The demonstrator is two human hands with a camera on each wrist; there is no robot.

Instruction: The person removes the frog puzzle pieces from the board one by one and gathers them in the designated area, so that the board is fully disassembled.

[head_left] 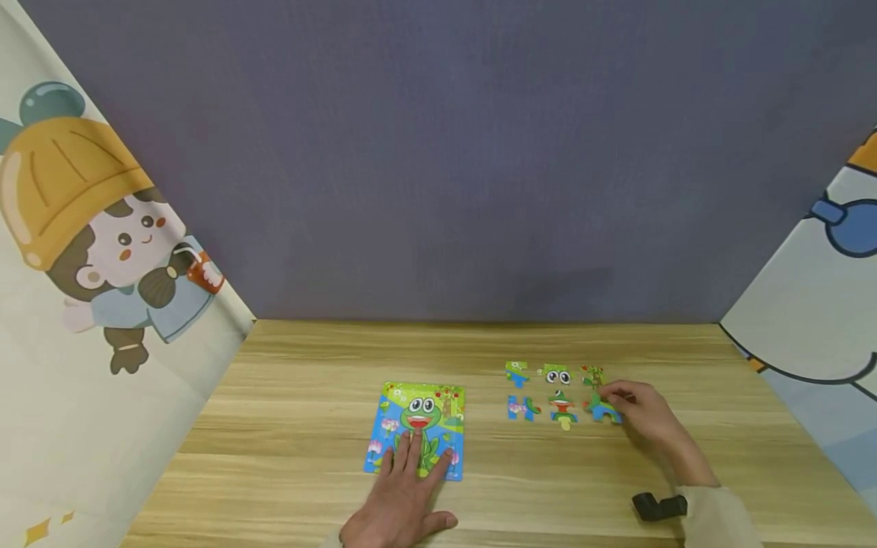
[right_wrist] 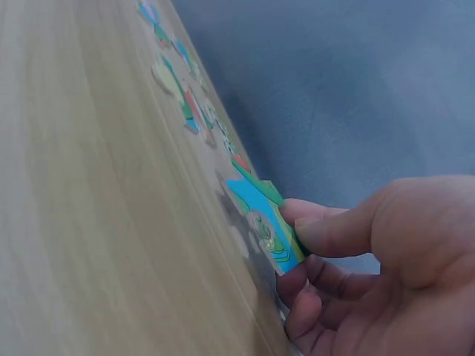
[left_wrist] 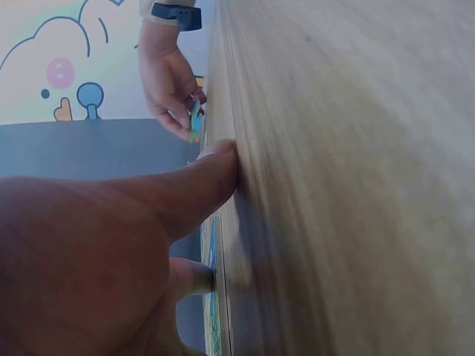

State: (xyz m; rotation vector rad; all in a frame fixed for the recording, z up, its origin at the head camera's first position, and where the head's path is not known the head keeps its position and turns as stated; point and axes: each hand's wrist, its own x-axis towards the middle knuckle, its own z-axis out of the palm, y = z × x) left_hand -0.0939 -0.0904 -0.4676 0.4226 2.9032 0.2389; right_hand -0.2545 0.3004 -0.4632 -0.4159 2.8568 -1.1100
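Note:
My right hand (head_left: 640,411) pinches a blue and green puzzle piece (right_wrist: 263,215) between thumb and fingers; in the right wrist view it is tilted, close over the wood. Several loose pieces lie left of it in two rows, among them an eyes piece (head_left: 557,375), a red mouth piece (head_left: 563,409) and a lotus piece (head_left: 524,408). My left hand (head_left: 400,498) lies with spread fingers on the lower part of a square frog puzzle board (head_left: 452,418). Its thumb rests on the table beside the board.
The wooden table (head_left: 294,426) meets a dark blue-grey panel (head_left: 438,190) along its back edge. Cartoon-printed walls (head_left: 41,365) stand at the left and right. A black band (head_left: 659,507) sits at the right sleeve.

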